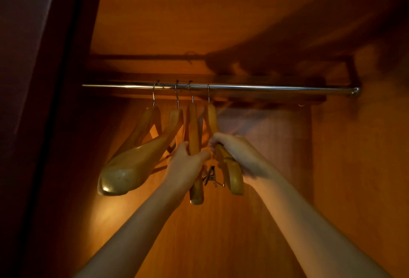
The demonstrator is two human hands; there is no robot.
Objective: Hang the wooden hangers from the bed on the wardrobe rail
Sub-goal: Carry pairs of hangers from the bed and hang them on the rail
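A shiny metal wardrobe rail [265, 89] runs across the head view. Several wooden hangers hang from it by metal hooks, all on its left half. The two leftmost hangers [137, 158] hang free, their broad ends towards me. My left hand [186, 165] is closed around the third hanger [193, 127]. My right hand [236, 151] grips the fourth hanger [234, 176], the rightmost one. A metal clip [211, 177] dangles between the two held hangers. Both hooks sit over the rail.
The wardrobe's wooden back panel [199, 23] and a shelf edge lie above the rail. A dark door frame [44, 100] stands at the left. The rail's right half up to its end bracket [355, 92] carries nothing. The wooden side wall [358, 167] closes the right.
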